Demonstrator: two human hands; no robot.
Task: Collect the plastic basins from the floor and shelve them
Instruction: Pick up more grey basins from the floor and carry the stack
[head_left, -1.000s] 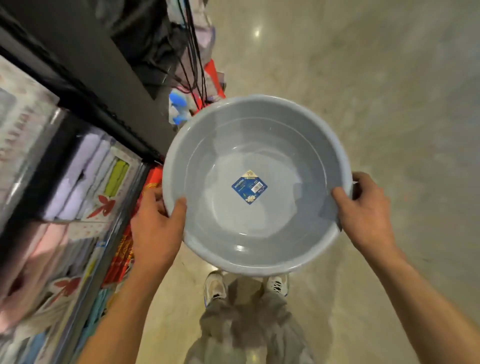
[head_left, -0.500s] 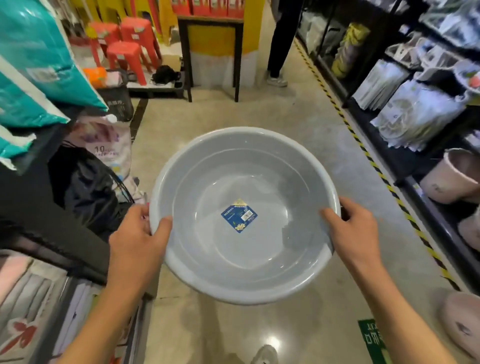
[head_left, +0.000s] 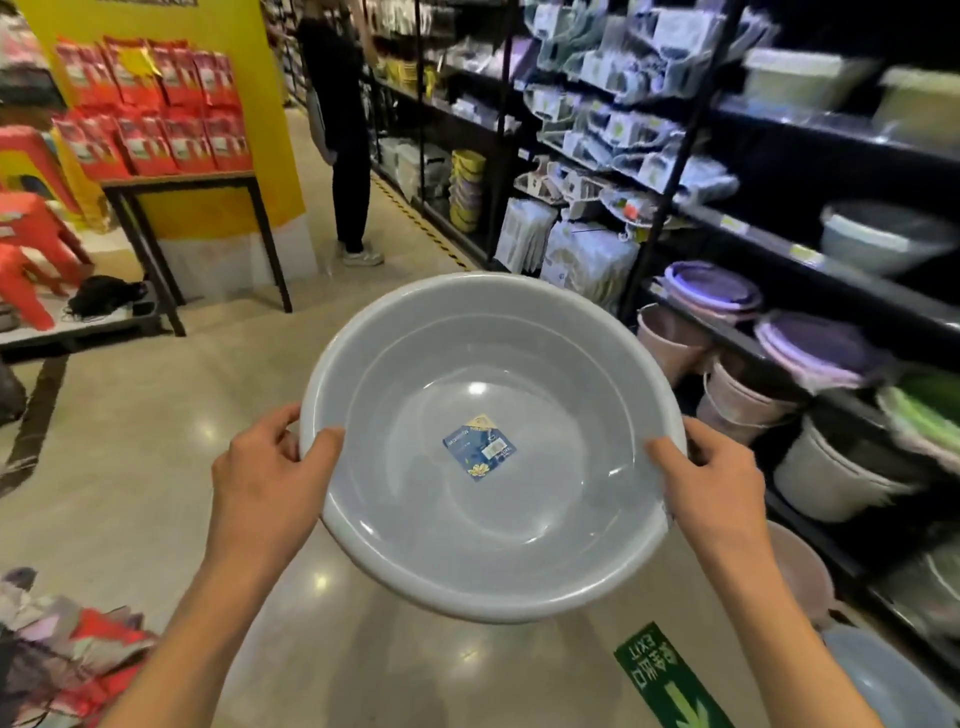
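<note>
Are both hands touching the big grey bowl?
Touching. The head view shows the left hand and the right hand gripping opposite sides of the grey basin's rim, thumbs inside.

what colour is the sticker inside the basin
Dark blue with a yellow flower mark, on the sticker in the grey basin; head view.

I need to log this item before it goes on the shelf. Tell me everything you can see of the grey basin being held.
The grey basin is round, wide and fairly shallow, of smooth glossy plastic with a rolled rim. It is empty, mouth up, tilted slightly toward the camera, held above the shop floor. A blue sticker with a barcode sits on its inner bottom. The left hand and right hand grip opposite sides of the rim, thumbs inside. Nothing else touches it.
</note>
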